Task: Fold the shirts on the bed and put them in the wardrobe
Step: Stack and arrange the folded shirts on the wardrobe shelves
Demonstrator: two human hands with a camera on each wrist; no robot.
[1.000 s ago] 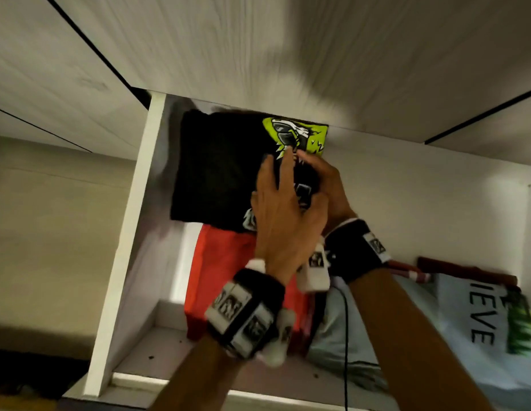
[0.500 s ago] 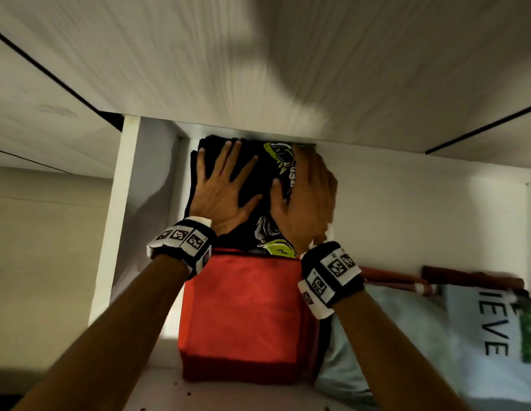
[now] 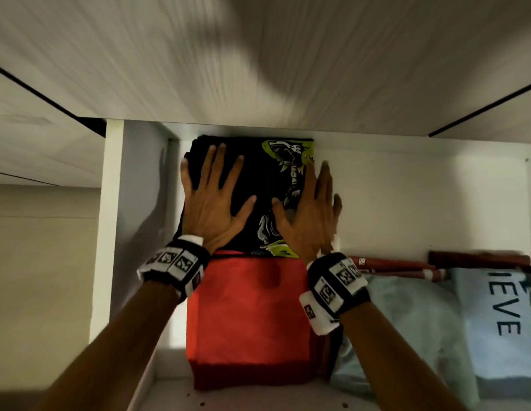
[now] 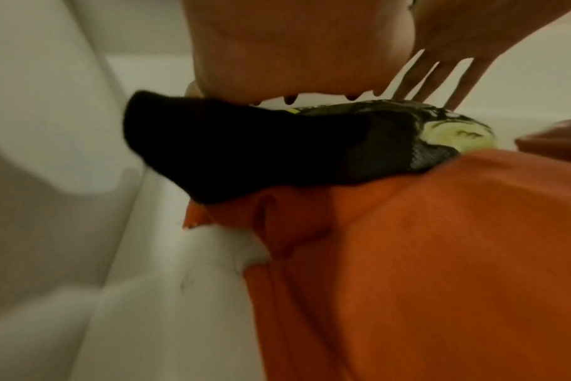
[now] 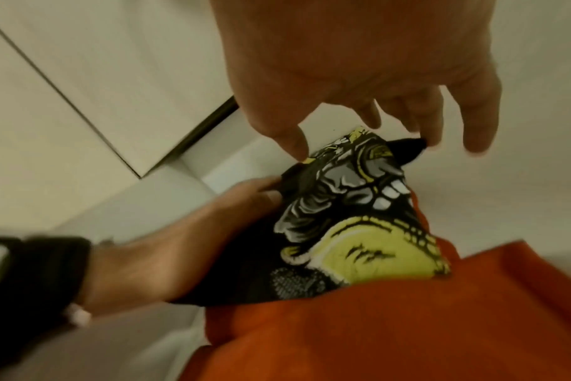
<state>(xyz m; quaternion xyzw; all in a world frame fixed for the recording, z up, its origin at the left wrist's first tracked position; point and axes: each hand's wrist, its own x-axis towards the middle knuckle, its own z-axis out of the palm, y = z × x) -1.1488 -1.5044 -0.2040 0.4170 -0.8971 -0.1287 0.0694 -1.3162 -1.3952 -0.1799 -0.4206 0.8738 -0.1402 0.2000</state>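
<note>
A folded black shirt (image 3: 260,185) with a yellow-green and grey print lies on top of a folded orange-red shirt (image 3: 249,315) in the left corner of the wardrobe shelf. My left hand (image 3: 212,200) rests flat on the black shirt's left half, fingers spread. On its right half my right hand (image 3: 311,209) lies flat with straight fingers reaching the right edge. From the left wrist, the black shirt (image 4: 277,144) sits on the orange shirt (image 4: 424,257) under my palm. The right wrist view shows the print (image 5: 359,219) under my right hand's fingers (image 5: 369,113).
The white side panel (image 3: 110,226) stands just left of the stack, and the shelf above (image 3: 288,69) hangs low over it. To the right lie a pale blue-green folded garment (image 3: 412,321), a white shirt with dark letters (image 3: 507,315) and dark red cloth (image 3: 478,259).
The black shirt has gone from being held up in both hands to lying deep on the orange shirt. Both hands have spread flat on it, and they sit slightly wider apart than half a second ago.
</note>
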